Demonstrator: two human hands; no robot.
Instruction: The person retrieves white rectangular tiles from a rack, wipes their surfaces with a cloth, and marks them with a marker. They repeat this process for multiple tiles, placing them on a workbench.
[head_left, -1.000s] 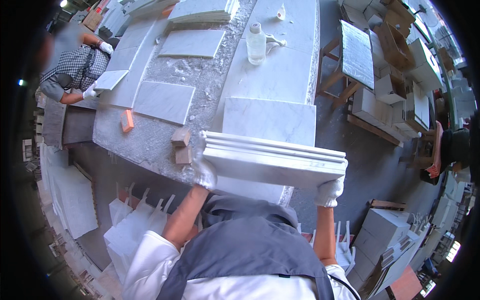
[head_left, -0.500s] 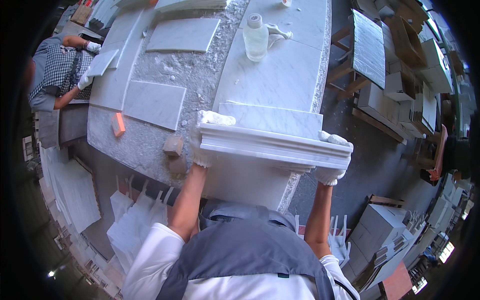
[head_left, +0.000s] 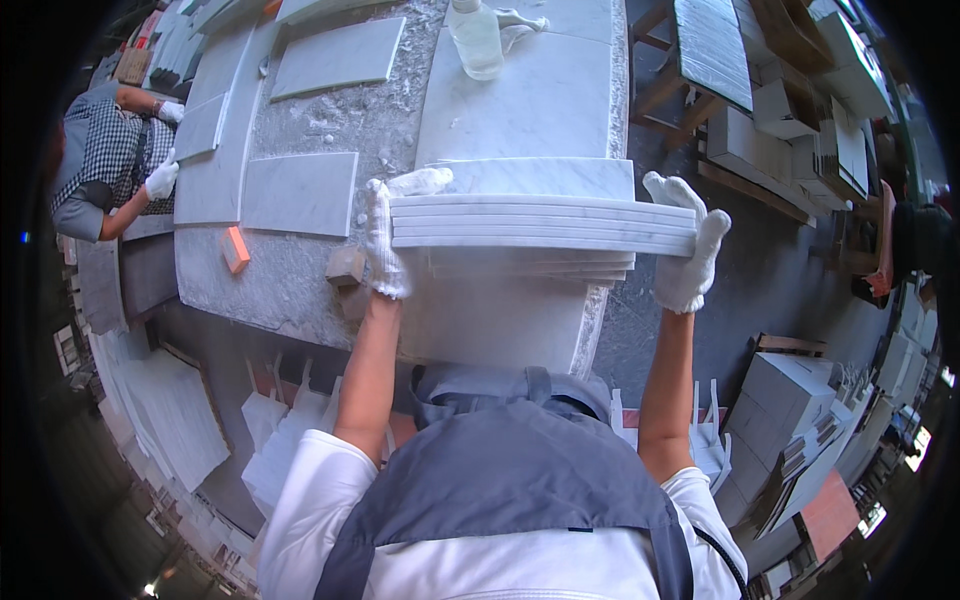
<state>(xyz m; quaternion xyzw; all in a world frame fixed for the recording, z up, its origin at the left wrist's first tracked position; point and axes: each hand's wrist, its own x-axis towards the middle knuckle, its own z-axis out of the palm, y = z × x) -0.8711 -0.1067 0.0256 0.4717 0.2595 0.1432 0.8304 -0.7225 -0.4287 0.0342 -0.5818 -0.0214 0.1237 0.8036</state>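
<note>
Several white marble slabs are pressed together face to face, their long edges toward me, nearly flush. My left hand, in a white knit glove, is against their left end, with fingers reaching along the far side. At the right end my gloved right hand presses its palm and spread fingers around the corner. Between both hands the slabs are held over the worktable's near end. Just beyond lies another pale marble slab. Fanned slab edges show below the held stack.
A clear plastic bottle stands farther up the dusty worktable. Left are loose slabs, an orange block and a brown block. A co-worker handles a slab at far left. Boxes line the right.
The slab edges were stepped and tilted; they are now nearly even and level. My right hand has shifted from gripping over the top to the end. The co-worker's near hand has moved lower.
</note>
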